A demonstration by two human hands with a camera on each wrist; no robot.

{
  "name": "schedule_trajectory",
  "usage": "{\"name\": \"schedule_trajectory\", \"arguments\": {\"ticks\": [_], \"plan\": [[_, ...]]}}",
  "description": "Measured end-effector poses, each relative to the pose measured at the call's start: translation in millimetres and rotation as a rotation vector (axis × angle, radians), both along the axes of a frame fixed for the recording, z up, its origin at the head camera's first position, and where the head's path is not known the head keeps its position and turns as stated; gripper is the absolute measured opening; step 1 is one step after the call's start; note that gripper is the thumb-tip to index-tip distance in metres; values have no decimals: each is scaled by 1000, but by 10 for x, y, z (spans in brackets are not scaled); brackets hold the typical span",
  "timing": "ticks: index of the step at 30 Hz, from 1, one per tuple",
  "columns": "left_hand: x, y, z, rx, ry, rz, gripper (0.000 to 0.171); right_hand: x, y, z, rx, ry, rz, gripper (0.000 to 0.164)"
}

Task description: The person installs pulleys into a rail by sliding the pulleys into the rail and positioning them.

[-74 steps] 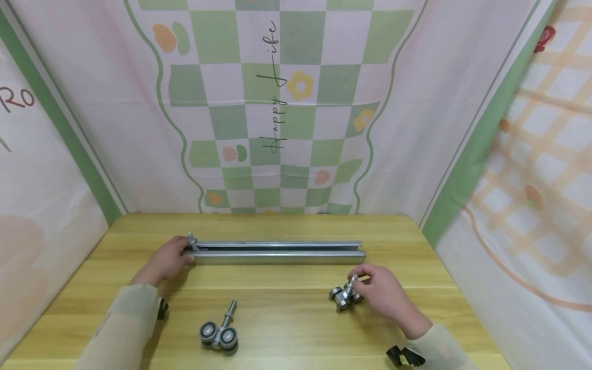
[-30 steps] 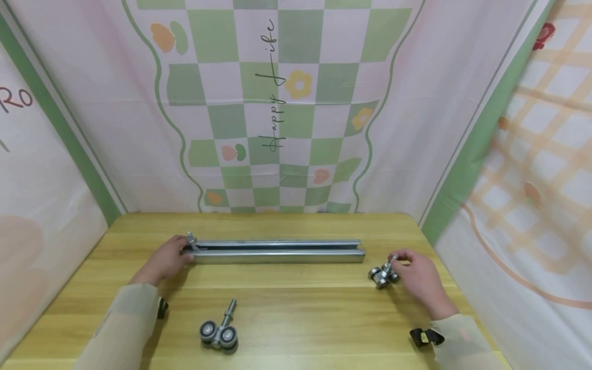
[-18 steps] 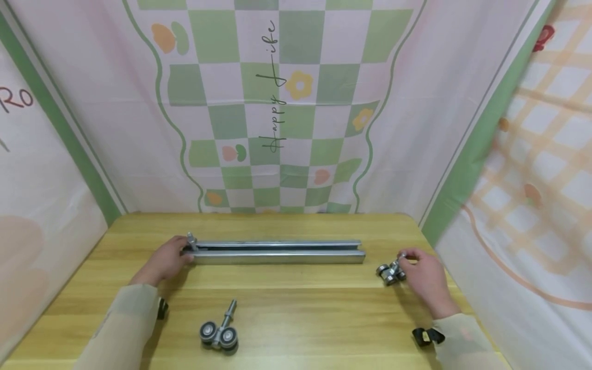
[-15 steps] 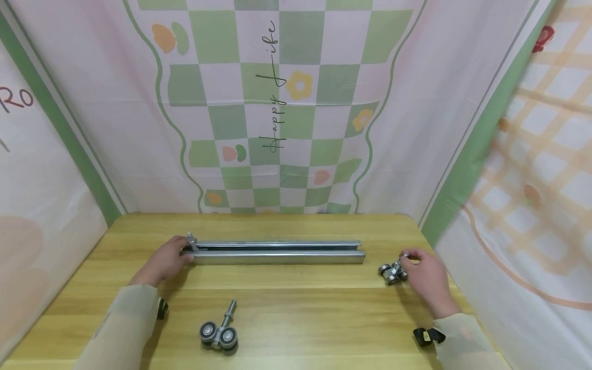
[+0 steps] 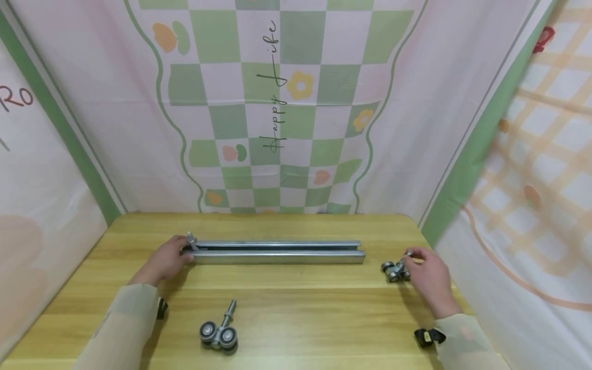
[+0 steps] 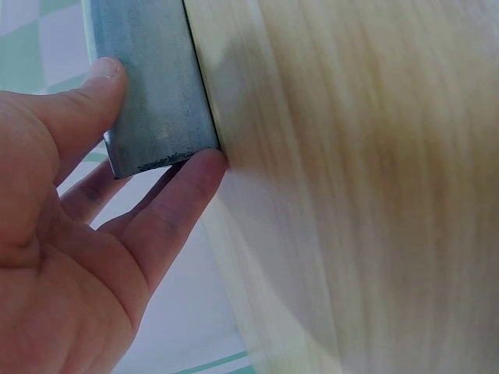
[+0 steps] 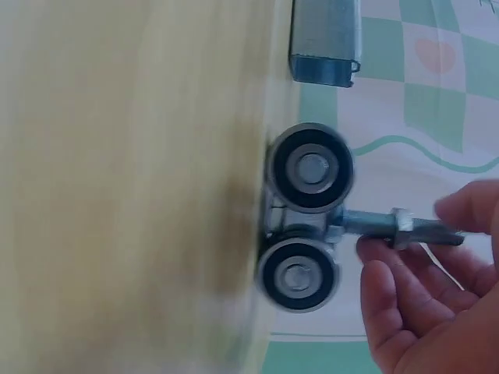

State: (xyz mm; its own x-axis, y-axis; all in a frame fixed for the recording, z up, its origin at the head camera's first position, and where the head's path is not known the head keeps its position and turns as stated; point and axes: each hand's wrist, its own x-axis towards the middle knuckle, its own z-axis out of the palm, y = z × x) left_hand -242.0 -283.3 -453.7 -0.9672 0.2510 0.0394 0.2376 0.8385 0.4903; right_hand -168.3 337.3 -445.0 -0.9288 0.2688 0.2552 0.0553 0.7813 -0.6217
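A long silver metal track [image 5: 277, 258] lies across the table with its slot facing up. My left hand [image 5: 164, 262] holds its left end, thumb on the near side and fingertips at the end edge in the left wrist view. An upright bolt [image 5: 191, 240] pokes out of the slot beside those fingers; what it is fixed to is hidden inside. Past the track's right end, my right hand [image 5: 430, 280] pinches the threaded bolt of a roller trolley [image 7: 300, 278]. Its wheels are down by the tabletop, and the bolt leans toward my hand.
A second roller trolley [image 5: 219, 334] lies on the wooden table [image 5: 296, 313] near the front, left of the middle, its bolt pointing away. Patterned curtains [image 5: 300, 128] hang behind the table and at both sides.
My right hand has carried its trolley rightward and farther back, from in front of the track's right end to beyond that end, slowing lately. The left hand and track have stayed put.
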Motion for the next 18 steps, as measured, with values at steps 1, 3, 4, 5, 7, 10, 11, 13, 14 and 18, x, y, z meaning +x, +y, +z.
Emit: {"name": "schedule_trajectory", "arguments": {"ticks": [1, 3, 4, 5, 7, 10, 11, 13, 14, 18], "plan": [[0, 1, -1, 0, -2, 2, 47, 4, 4, 1, -12, -7, 3, 32], [2, 0, 0, -1, -3, 5, 47, 8, 13, 1, -21, -16, 6, 34], [2, 0, 0, -3, -3, 5, 47, 9, 20, -9, -22, -17, 5, 34], [3, 1, 0, -4, -2, 5, 47, 8, 28, -18, -16, -17, 5, 34], [7, 3, 3, -8, -1, 5, 47, 0, 46, -34, -5, -15, 4, 33], [10, 3, 3, -8, 0, 6, 47, -20, 59, -35, -3, -20, 6, 34], [10, 3, 2, -8, 1, 6, 47, -29, 60, -32, -2, -25, 6, 35], [8, 1, 1, -7, 3, 6, 47, -43, 56, -28, -11, -37, 6, 37], [7, 0, 0, -7, 3, 5, 47, -48, 50, -24, -16, -41, 7, 37], [0, -3, -4, -8, 5, 0, 47, -75, 27, -18, -35, -43, 13, 36]]}}
